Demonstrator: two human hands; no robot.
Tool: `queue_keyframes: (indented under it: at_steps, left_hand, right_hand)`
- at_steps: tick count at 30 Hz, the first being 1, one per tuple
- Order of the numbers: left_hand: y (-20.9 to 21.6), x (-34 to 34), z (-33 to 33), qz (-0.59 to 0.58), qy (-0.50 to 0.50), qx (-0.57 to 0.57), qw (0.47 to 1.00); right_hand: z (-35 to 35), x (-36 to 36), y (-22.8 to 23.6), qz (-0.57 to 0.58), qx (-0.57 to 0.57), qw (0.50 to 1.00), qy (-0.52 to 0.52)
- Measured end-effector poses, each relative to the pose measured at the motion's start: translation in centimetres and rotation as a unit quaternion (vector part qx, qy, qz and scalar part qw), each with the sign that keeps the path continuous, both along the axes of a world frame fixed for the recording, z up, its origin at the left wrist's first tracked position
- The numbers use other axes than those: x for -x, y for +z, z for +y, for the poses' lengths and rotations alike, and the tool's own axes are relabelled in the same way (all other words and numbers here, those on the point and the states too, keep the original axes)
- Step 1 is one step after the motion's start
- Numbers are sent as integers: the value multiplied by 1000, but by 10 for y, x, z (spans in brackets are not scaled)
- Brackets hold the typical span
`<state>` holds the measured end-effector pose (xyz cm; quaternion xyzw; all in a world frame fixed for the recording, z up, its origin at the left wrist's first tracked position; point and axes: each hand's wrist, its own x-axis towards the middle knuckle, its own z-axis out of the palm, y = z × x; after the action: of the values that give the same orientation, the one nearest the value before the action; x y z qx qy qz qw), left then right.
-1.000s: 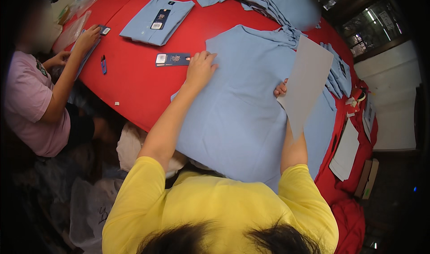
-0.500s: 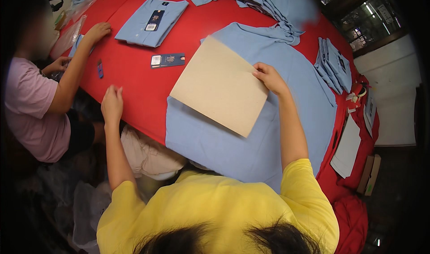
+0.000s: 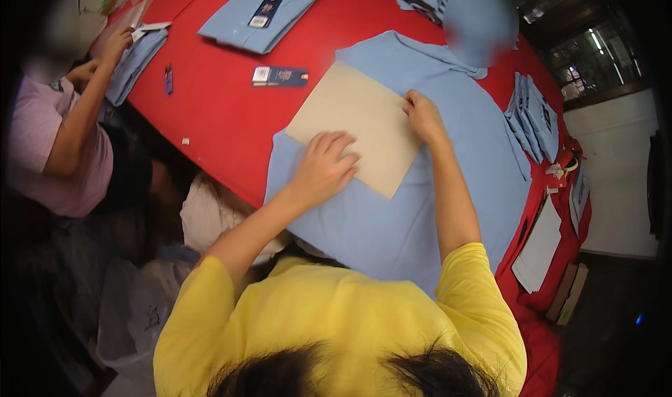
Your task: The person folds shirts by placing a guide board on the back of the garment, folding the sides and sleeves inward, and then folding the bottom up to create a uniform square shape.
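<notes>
Right-hand grip (image 3: 424,122) pinches the beige cardboard sheet (image 3: 367,122), left-hand grip (image 3: 322,171) loosely spread, over a still-unfolded light-blue shirt (image 3: 378,232), while a tagged shirt (image 3: 241,34) lies folded.

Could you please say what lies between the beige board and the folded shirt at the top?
In the head view, a dark blue tag lies on red cloth between board and folded shirt.

I look through the left head-worn fisheye, down and forward, yellow short-sleeved shirt (image 3: 336,316) close at the near side, red tablecloth (image 3: 218,120) stretching far
</notes>
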<state>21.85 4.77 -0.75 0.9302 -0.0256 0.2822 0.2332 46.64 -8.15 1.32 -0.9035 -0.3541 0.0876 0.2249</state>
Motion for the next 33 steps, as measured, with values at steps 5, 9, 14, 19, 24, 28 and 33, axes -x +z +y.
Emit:
queue_keyframes:
  at_steps: [5, 9, 14, 19, 24, 28, 33]
  left_hand:
    - [-23, -62, -8, 38, 138, -84, 986]
    - [-35, -72, -5, 86, 179, -69, 978]
    - [-30, -75, -12, 109, 187, -47, 975]
    - [-30, -76, -10, 116, 183, -15, 976]
    - [-19, -67, -4, 139, 226, -26, 964]
    - [-19, -72, -7, 143, 222, -32, 964]
    - [-19, -81, -17, 122, 205, -33, 971]
  right_hand:
    - [1, 2, -9, 12, -47, 999, 3]
    - [0, -1, -14, -8, -64, 998, 19]
    - [-3, -13, -11, -3, -42, 998, 46]
    - [-2, -17, -8, -8, -14, 998, 58]
    - [17, -21, 17, -75, 119, 988, 59]
    - [22, -108, -7, -292, -6, 950, -109]
    - [-9, -164, 5, -215, 73, 963, -143]
